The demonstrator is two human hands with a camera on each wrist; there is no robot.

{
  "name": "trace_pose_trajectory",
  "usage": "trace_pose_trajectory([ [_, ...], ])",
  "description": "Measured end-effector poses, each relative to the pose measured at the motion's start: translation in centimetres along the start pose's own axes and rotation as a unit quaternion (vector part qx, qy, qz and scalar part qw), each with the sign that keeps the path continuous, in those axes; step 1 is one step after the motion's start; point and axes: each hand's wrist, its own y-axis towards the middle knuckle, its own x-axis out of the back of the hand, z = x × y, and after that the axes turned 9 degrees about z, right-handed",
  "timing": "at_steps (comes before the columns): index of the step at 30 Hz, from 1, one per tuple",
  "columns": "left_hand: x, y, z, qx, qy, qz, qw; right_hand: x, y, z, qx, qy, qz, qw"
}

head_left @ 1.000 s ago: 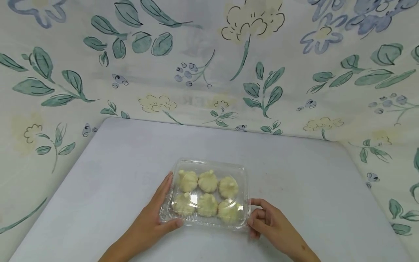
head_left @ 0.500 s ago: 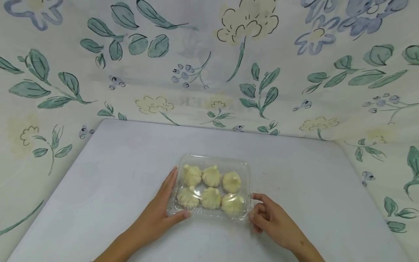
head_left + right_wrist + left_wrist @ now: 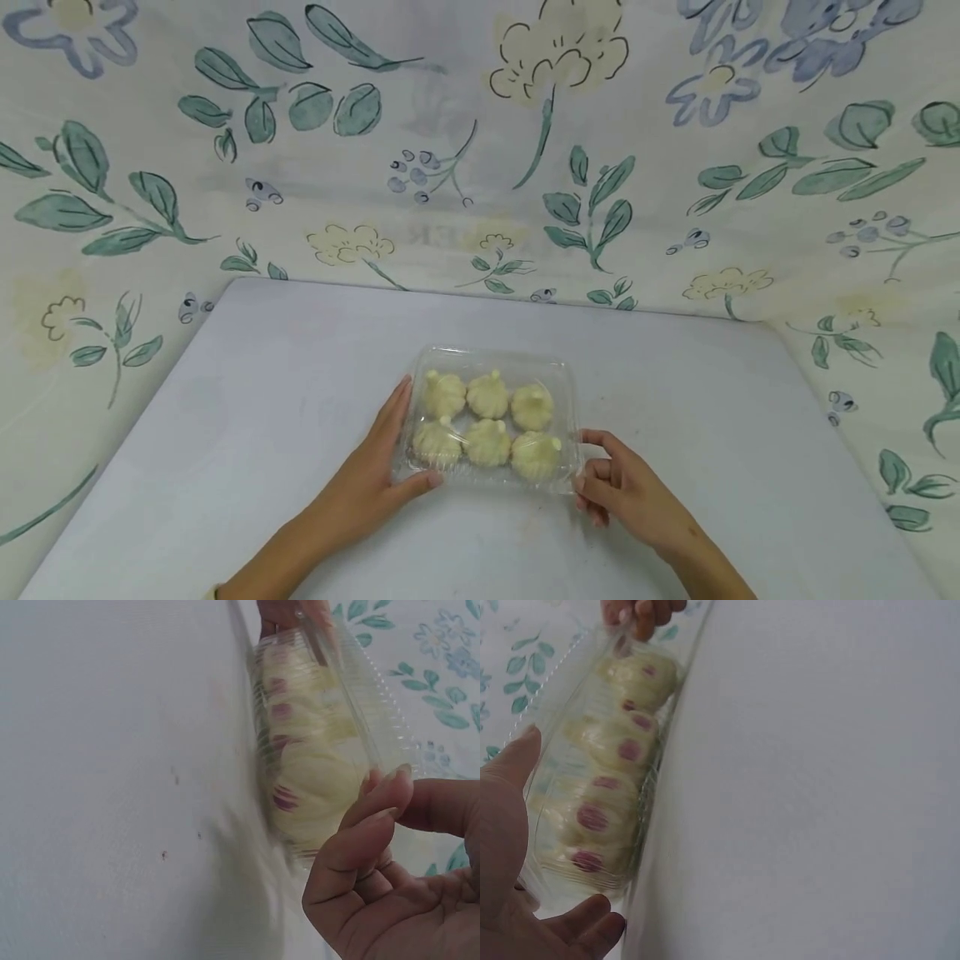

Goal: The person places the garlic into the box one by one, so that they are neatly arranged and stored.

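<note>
A clear plastic clamshell box (image 3: 491, 358), its lid down, is at the middle front of the white table in the head view. Inside sit several pale garlic bulbs (image 3: 487, 442) in two rows. The wrist views show purple patches on the bulbs' sides. My left hand (image 3: 367, 479) grips the box's left end, fingers along its side and thumb at the near left corner. With thumb and curled fingers my right hand (image 3: 622, 483) pinches the rim near the right front corner. In the right wrist view those fingertips (image 3: 386, 795) meet at the plastic edge.
A white tabletop (image 3: 300, 358) stretches around the box on all sides. Behind and beside it rises cloth with a leaf and flower print (image 3: 450, 242). A few tiny dark specks (image 3: 164, 856) lie on the table near the right hand.
The box has slid away from me and slightly to the right, with both hands moving along with it. Their hold looks the same. The head view has shifted a little.
</note>
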Motion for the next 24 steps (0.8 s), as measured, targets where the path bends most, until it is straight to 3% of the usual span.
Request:
trace_pose_trajectory([
  [13, 0.6, 3.0, 0.2, 0.004, 0.032, 0.017, 0.9993, 0.5, 0.9, 0.1, -0.014, -0.023, -0.117, 0.9928],
  [19, 0.9, 3.0, 0.2, 0.022, 0.022, 0.031, 0.9990, 0.6, 0.6, 0.1, -0.021, -0.055, -0.170, 0.9836],
  [24, 1.6, 2.5, 0.5, 0.025, 0.022, 0.025, 0.9991, 0.8, -0.2, 0.3, 0.011, -0.114, -0.189, 0.9752],
])
